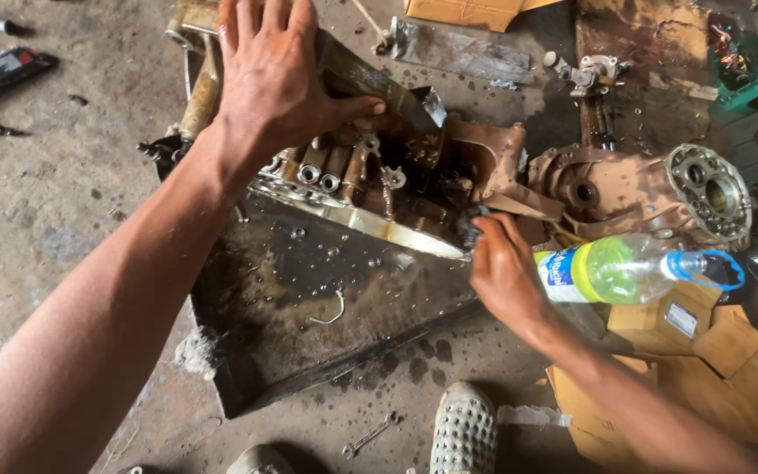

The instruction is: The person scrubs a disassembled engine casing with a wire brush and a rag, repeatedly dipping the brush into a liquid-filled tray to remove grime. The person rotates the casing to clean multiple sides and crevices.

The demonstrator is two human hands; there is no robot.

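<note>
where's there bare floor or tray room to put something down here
Free: the wet metal tray in front of the engine block, apart from a small hook; concrete floor left of the tray. Crowded: right side, with bottle, cardboard boxes and round housing.

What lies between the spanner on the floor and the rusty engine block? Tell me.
In the head view, the wet metal tray with a small wire hook separates the spanner from the engine block.
</note>
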